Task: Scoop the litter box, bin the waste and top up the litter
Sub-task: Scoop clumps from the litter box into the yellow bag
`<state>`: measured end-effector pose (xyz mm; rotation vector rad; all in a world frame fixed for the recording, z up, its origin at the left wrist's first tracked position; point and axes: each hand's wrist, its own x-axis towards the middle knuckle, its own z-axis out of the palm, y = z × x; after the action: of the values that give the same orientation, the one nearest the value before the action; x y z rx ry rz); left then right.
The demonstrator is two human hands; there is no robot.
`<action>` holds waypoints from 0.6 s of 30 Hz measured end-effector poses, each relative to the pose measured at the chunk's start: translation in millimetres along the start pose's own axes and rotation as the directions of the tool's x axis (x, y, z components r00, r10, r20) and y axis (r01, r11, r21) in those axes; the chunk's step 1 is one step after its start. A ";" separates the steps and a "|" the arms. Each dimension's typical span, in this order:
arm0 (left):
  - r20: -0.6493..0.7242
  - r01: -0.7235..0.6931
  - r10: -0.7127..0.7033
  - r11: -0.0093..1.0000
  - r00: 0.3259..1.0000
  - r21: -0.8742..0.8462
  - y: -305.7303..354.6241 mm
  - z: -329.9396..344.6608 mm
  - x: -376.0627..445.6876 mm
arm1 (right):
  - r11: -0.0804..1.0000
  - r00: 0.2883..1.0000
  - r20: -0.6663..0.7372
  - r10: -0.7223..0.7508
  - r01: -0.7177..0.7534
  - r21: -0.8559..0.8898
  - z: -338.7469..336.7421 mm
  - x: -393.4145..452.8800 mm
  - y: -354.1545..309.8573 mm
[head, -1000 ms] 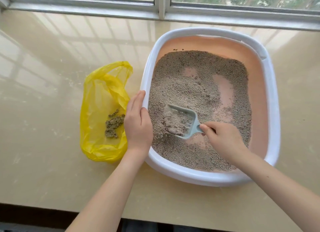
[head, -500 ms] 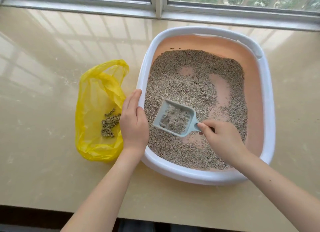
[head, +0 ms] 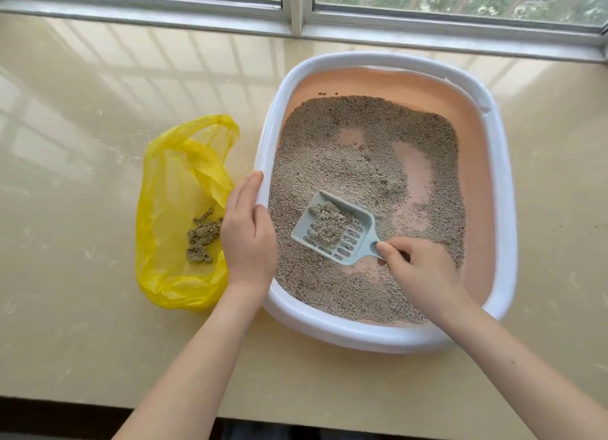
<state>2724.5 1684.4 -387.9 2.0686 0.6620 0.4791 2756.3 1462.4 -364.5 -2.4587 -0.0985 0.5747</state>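
Lifted clear, my scoop (head: 334, 230) has sifted down to one clump (head: 329, 224). Right hand (head: 419, 268) grips its handle; left hand (head: 248, 234) rests flat on the box (head: 329, 324) rim. Next: carry it across to the bag (head: 177, 209), level.

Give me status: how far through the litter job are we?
Partly done: clumps already lie in the yellow bag. In hand: the right hand holds the scoop with another clump over the litter box, while the left hand steadies its rim. Left: bin this clump, and top up; bare patches of floor show.
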 end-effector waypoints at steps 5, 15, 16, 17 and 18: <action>0.007 0.005 -0.005 1.000 1.000 -0.002 -0.6 -0.8 0.3 | 1.000 0.999 0.035 -0.008 0.008 0.010 0.5 3.3 -8.4; 0.006 -0.005 0.006 1.000 1.000 -0.009 -0.3 -1.7 -0.5 | 0.999 0.998 -0.057 -0.041 0.042 0.026 -5.8 11.2 -20.3; 0.008 -0.008 0.008 1.000 1.000 -0.013 -0.1 -1.6 -0.3 | 0.999 0.997 -0.062 -0.042 0.043 0.022 -7.1 12.1 -21.4; 0.010 -0.006 0.007 1.000 1.000 -0.021 -0.1 -1.3 0.2 | 0.999 0.997 -0.069 -0.045 0.046 0.022 -8.3 12.9 -22.7; 0.012 -0.002 0.002 1.000 1.000 -0.031 -0.2 -1.5 0.4 | 0.999 0.996 -0.076 -0.048 0.049 0.023 -9.3 13.2 -24.4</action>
<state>2723.9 1685.7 -387.3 2.0418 0.6413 0.4746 2773.7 1479.9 -348.7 -2.4434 -0.1196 0.4592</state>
